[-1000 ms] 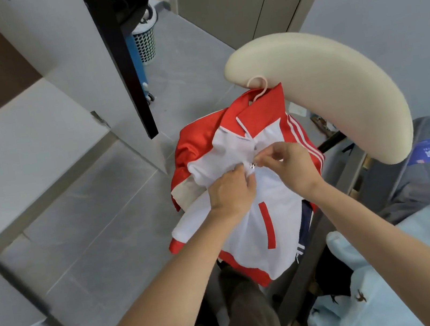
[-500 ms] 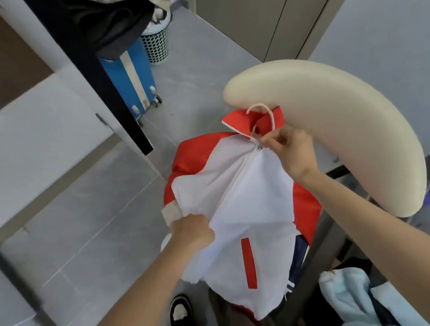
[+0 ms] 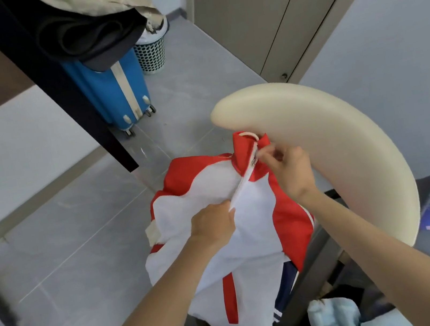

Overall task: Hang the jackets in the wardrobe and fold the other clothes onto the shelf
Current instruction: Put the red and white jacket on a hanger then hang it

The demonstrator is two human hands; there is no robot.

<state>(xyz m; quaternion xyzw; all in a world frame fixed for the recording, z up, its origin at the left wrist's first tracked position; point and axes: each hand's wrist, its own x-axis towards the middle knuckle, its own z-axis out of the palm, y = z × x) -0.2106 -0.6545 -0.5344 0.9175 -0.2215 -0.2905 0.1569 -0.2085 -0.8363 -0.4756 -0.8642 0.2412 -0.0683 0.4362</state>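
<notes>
As the head camera looks down past both forearms, a red and white jacket (image 3: 257, 204) hangs in front of the person, its collar up against the underside of a cream curved chair back (image 3: 333, 149). The right hand (image 3: 289, 170) pinches the zip pull (image 3: 253, 161) between thumb and fingertips, just below the collar's top edge. The left hand (image 3: 213, 228) is closed round a fold of white front fabric lower down, right beside the zip. The zip line, the jacket's long axis, runs straight from the left grip up and away to the right pinch, so the cloth between the two hands looks taut.

A pale hanger hook (image 3: 249, 136) shows just above the right pinch, touching the collar. The zip looks almost closed. Lifting the jacket away will likely fall to the right hand, the nearer one to that hook. No wardrobe rail is visible. A light blue garment (image 3: 334, 318) lies below the right forearm, well apart from both grips.
</notes>
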